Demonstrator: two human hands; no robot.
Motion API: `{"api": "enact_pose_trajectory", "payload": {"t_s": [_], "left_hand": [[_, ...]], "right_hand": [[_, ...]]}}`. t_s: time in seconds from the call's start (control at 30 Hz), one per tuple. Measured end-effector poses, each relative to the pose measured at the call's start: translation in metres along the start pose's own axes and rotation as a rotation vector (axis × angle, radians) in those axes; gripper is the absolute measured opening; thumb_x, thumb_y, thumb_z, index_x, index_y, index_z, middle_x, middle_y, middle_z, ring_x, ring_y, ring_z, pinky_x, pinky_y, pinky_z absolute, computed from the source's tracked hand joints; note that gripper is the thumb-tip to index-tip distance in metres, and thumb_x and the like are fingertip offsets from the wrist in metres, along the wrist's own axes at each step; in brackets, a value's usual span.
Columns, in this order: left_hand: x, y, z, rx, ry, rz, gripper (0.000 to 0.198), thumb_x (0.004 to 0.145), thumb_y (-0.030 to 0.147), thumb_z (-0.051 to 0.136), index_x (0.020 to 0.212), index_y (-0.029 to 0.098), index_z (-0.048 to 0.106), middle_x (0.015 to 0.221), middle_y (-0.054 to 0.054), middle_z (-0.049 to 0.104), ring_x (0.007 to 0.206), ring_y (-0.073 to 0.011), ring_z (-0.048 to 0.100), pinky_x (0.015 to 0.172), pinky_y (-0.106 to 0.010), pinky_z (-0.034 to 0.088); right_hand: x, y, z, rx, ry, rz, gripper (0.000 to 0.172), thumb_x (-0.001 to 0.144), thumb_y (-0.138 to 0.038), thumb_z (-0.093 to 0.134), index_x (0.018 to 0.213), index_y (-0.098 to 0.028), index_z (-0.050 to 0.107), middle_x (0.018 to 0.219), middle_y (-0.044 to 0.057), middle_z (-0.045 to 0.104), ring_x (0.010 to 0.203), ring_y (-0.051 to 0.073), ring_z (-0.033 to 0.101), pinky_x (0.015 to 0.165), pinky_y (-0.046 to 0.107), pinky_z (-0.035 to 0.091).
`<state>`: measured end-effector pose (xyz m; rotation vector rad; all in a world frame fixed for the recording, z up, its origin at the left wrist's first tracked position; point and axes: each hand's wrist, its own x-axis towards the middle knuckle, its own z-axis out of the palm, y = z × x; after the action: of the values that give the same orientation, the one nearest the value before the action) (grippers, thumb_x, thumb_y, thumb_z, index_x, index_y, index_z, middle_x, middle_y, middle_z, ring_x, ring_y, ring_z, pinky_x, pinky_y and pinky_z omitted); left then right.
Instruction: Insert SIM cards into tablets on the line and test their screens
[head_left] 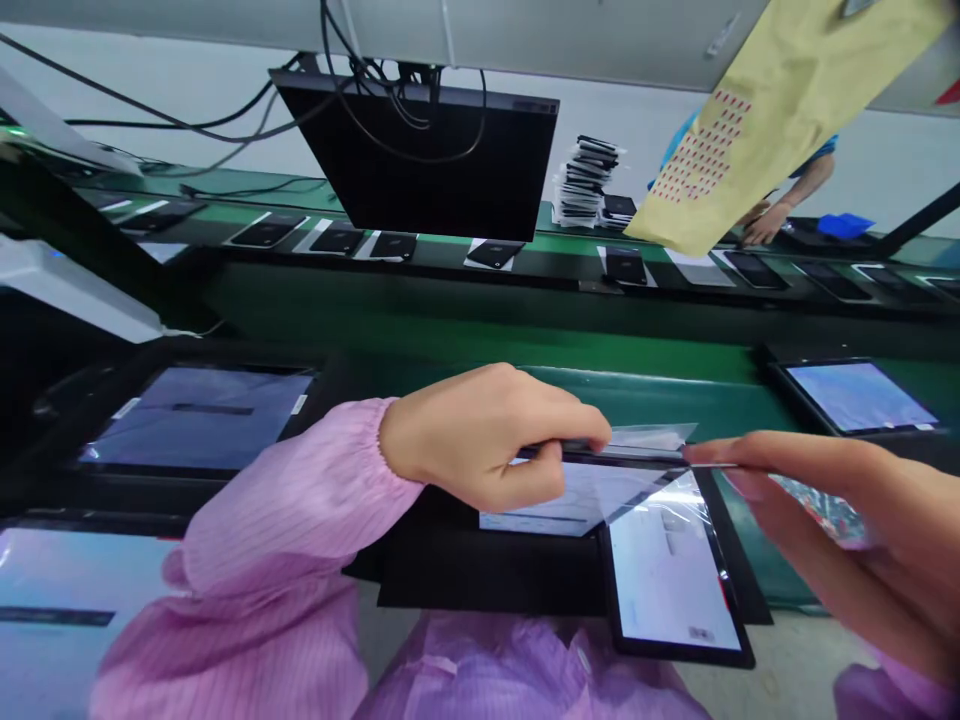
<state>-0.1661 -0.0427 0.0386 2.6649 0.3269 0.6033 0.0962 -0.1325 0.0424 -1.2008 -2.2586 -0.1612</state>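
My left hand (pixel 499 435), in a pink striped sleeve, is closed on one side of a thin clear film (pixel 652 437) seen nearly edge-on. My right hand (pixel 840 500) pinches the film's other end between thumb and fingers. A thin dark edge runs along the film near my left fingers; I cannot tell whether it is a separate piece. Just below lies a lit tablet (pixel 667 570) with a black frame, tilted over the front edge of the bench. Another lit screen (pixel 532 505) shows partly behind my left hand and the film.
More lit tablets lie at left (pixel 195 420), lower left (pixel 67 600) and right (pixel 862 395). Beyond the green conveyor (pixel 480 330), several dark devices line a shelf. A monitor (pixel 427 160) and yellow paper (pixel 720 130) hang overhead. Another person's hand (pixel 766 222) is at the far right.
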Motion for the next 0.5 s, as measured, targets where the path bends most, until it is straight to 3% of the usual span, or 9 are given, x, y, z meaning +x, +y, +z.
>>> {"api": "enact_pose_trajectory", "payload": {"t_s": [0.1,0.27,0.4,0.5], "left_hand": [[0.006,0.005,0.001,0.024,-0.038,-0.019,0.030,0.072,0.011,0.040,0.092,0.017,0.062,0.076,0.000,0.067,0.055,-0.0110,0.050,0.053,-0.023,0.039],[0.022,0.005,0.004,-0.025,-0.154,-0.052,0.004,0.075,0.020,0.055,0.078,0.020,0.052,0.065,0.005,0.054,0.056,-0.0099,0.044,0.051,-0.025,0.030],[0.032,-0.002,0.006,-0.149,-0.174,-0.101,0.015,0.077,0.018,0.052,0.068,0.020,0.040,0.060,0.007,0.042,0.052,-0.0088,0.034,0.051,-0.027,0.028],[0.032,-0.007,0.005,-0.225,-0.091,-0.111,0.021,0.075,0.014,0.050,0.064,0.020,0.033,0.059,0.007,0.034,0.052,-0.0083,0.028,0.050,-0.027,0.025]], "right_hand": [[0.012,-0.006,0.002,-0.025,-0.037,-0.131,0.019,0.096,-0.023,0.045,0.111,-0.030,0.054,0.074,-0.003,0.070,0.046,0.013,0.060,0.048,0.026,0.049],[0.022,-0.007,0.000,-0.020,-0.085,-0.109,0.007,0.098,-0.025,0.044,0.101,-0.026,0.049,0.065,-0.006,0.063,0.028,0.006,0.038,0.045,0.022,0.044],[0.026,-0.004,0.001,-0.047,-0.084,-0.114,0.008,0.099,-0.030,0.044,0.098,-0.025,0.049,0.069,-0.005,0.067,0.028,0.005,0.036,0.036,0.024,0.034],[0.034,-0.003,0.005,0.005,-0.086,-0.134,0.008,0.098,-0.030,0.045,0.095,-0.025,0.050,0.070,-0.004,0.068,0.033,0.006,0.045,0.036,0.022,0.033]]}}
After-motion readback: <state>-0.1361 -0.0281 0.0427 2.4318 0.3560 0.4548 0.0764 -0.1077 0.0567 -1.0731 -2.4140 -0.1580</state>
